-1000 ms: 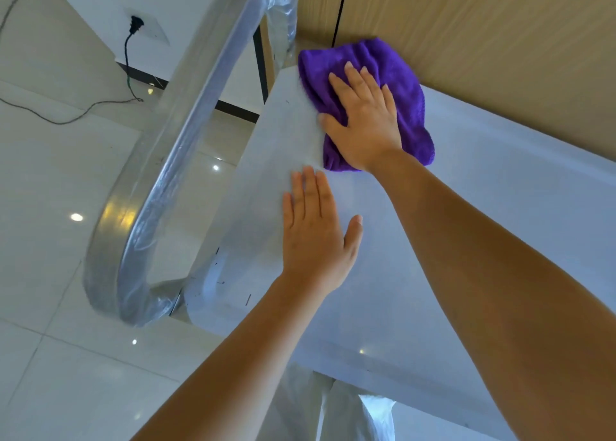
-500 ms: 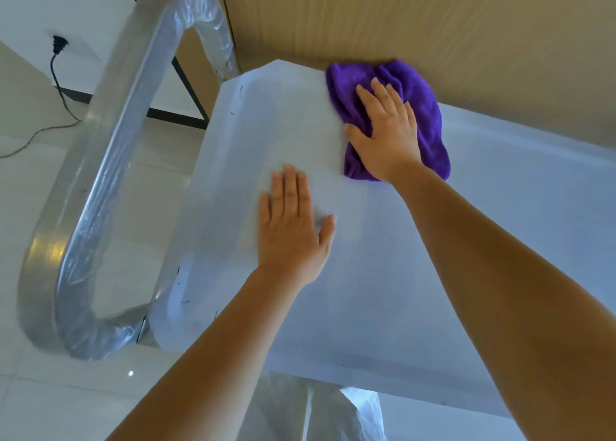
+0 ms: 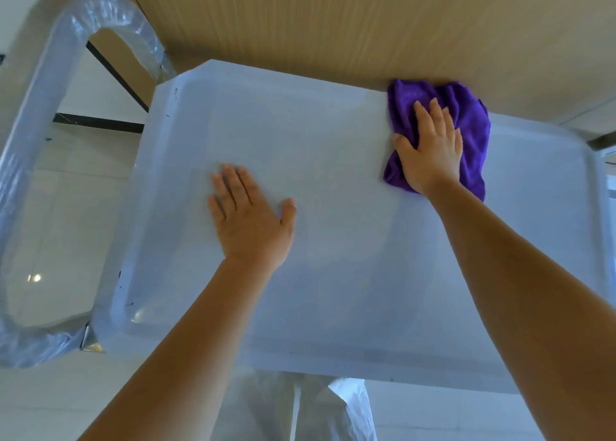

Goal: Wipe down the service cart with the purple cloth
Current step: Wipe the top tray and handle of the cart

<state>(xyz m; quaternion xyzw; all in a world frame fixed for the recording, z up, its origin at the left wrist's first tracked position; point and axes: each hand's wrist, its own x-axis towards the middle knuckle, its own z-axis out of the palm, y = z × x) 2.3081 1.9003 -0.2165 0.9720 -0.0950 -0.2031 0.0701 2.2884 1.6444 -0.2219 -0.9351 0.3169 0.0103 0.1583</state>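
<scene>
The service cart's white top tray (image 3: 350, 300) fills the middle of the view, with a raised rim all round. A crumpled purple cloth (image 3: 466, 114) lies at the tray's far edge, right of centre, close to the wooden wall. My right hand (image 3: 431, 150) presses flat on the cloth, fingers pointing away from me. My left hand (image 3: 248, 220) rests palm down on the bare tray surface, left of centre, fingers together and holding nothing.
The cart's metal handle (image 3: 36, 160), wrapped in clear plastic film, loops out at the left. A wood-panelled wall (image 3: 333, 24) runs right behind the tray's far edge. Pale tiled floor (image 3: 66, 207) shows through the handle loop. White clothing (image 3: 300, 407) shows below the near rim.
My right hand has slid the purple cloth rightward along the tray's far edge, from the far left corner to right of centre. The left hand stays flat on the tray.
</scene>
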